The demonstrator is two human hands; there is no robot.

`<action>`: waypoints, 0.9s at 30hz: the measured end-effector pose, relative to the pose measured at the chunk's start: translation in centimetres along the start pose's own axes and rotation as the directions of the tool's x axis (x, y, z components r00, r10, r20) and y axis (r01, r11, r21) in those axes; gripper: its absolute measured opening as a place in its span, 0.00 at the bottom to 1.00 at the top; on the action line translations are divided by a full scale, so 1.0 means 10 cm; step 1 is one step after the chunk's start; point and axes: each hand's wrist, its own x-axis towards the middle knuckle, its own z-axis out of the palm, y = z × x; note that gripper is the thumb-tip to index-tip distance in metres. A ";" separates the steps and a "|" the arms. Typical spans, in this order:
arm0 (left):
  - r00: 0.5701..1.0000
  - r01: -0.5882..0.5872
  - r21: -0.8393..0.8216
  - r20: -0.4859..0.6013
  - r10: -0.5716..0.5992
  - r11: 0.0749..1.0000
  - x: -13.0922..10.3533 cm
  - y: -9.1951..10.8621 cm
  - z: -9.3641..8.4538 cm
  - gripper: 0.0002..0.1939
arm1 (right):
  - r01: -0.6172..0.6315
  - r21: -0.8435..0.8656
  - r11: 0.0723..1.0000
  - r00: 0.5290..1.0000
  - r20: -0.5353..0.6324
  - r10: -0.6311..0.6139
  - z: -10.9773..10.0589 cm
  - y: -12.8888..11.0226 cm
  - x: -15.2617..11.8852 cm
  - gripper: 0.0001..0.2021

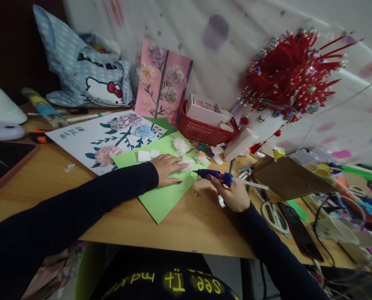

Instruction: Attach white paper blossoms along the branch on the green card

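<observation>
On desk (201, 235), L hand (169, 170) flat, R hand (235, 196) gripping glue gun (217, 176), basket (200, 134) w/ box (201, 116) inside

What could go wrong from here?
1. The glue gun in the right hand points toward the left hand; if its tip is hot, it might burn a finger.
2. Glue could drip onto the green paper around the tip.
3. The right sleeve might catch the scissors beside it.
</observation>
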 end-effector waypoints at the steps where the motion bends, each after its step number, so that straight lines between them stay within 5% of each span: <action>1: 1.000 0.006 0.000 0.007 -0.006 1.000 0.00 0.00 -0.01 0.31 | 0.001 -0.004 1.000 1.000 0.002 -0.001 0.00 0.00 0.00 0.22; 27: 1.000 0.006 -0.010 0.007 -0.006 1.000 0.02 -0.01 0.01 0.32 | 0.000 0.107 0.994 0.997 0.082 -0.009 0.00 0.02 -0.03 0.23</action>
